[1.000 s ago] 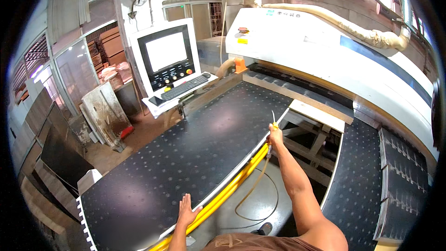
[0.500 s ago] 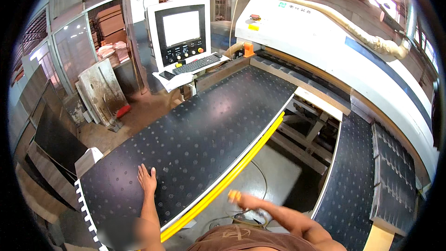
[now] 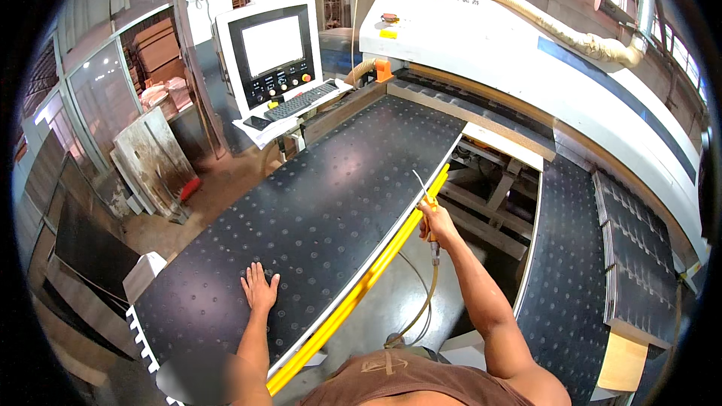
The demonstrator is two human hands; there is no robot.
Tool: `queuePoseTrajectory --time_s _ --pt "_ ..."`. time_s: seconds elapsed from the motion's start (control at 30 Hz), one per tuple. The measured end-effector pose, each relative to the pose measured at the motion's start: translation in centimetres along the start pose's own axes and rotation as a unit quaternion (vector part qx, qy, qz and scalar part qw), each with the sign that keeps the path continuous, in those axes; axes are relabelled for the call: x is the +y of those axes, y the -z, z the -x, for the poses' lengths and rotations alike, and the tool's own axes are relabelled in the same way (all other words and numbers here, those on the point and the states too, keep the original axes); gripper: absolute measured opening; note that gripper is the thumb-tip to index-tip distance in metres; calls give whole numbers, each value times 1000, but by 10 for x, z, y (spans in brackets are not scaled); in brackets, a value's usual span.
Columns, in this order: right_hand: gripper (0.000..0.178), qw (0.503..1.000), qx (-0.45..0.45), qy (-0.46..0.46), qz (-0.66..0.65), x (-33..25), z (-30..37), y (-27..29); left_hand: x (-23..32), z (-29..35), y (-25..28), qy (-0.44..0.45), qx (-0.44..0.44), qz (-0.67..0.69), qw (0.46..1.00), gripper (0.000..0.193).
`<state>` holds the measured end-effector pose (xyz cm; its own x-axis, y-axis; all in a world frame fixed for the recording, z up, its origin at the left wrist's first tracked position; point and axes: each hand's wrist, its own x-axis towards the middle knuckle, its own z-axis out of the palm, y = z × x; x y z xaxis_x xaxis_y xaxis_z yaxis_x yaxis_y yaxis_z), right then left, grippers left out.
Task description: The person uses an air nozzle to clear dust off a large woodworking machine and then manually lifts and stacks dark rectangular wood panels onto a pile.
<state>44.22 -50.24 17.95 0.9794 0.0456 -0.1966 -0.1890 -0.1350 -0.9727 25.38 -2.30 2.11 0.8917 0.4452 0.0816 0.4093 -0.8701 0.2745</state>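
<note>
My left hand (image 3: 259, 287) lies flat with fingers spread on the black dotted machine table (image 3: 301, 210). My right hand (image 3: 435, 224) is closed around a yellow air blow gun (image 3: 430, 203), held over the table's yellow-railed edge. The gun's thin bent nozzle points up and left across the black surface. From its lower end an air hose (image 3: 430, 293) hangs down to the floor beside me. Two yellow rails (image 3: 353, 293) run along the table's near side, just left of the gun.
A control panel (image 3: 272, 49) with screen and keyboard (image 3: 302, 100) stands beyond the table. The long white machine housing (image 3: 511, 53) spans the far side. Right of the gap in the frame is another dotted table (image 3: 560, 256). Worn boards (image 3: 154, 154) lean at the left.
My right hand has risen forward from near my body to the table edge, bringing the blow gun up. My left hand has shifted slightly right on the table. The view has turned a little.
</note>
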Motion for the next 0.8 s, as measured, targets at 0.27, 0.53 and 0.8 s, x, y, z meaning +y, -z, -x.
queuePoseTrajectory --time_s 0.27,0.53,0.8 --pt "41 967 27 -232 -103 201 -27 35 -27 -2 1 23 51 -19 998 81" --pt "39 876 76 -476 -21 505 141 182 12 -1 -19 3 10 -41 999 76" --pt "41 869 330 -325 -173 405 53 198 87 -27 -39 -2 -16 -103 995 75"
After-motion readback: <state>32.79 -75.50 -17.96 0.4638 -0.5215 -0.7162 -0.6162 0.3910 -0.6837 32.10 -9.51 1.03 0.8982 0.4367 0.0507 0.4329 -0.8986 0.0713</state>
